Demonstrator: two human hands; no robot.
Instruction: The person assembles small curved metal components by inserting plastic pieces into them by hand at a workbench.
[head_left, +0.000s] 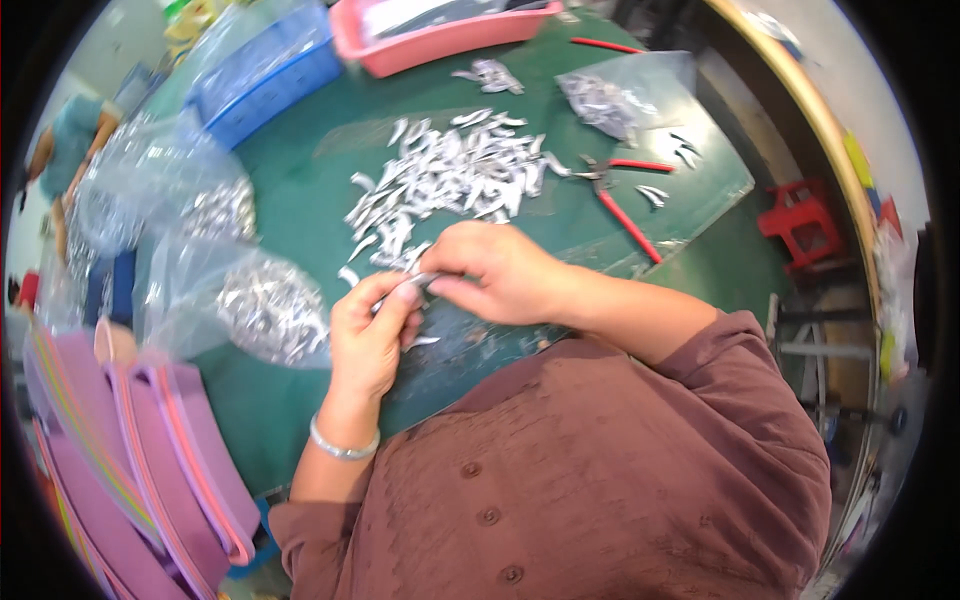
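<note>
While left hand (372, 335) and right hand (495, 270) meet, both grips pinch small metal piece (422, 281) between fingertips.

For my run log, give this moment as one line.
left hand: pinching small metal piece | right hand: gripping same piece | metal pile beyond | red-handled pliers idle

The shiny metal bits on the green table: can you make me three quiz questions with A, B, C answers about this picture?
1. Where do the red-handled pliers lie?
A. right of the metal pile
B. in the pink tray
C. on the floor

2. What colour is the pliers' handle?
A. blue
B. red
C. yellow

3. What is the left hand doing?
A. resting flat
B. pinching a small metal piece with the right hand
C. holding the pliers

Answers: A, they lie on the table beside the pile; B, handles show red; B, both hands' fingertips meet on the piece.
</note>
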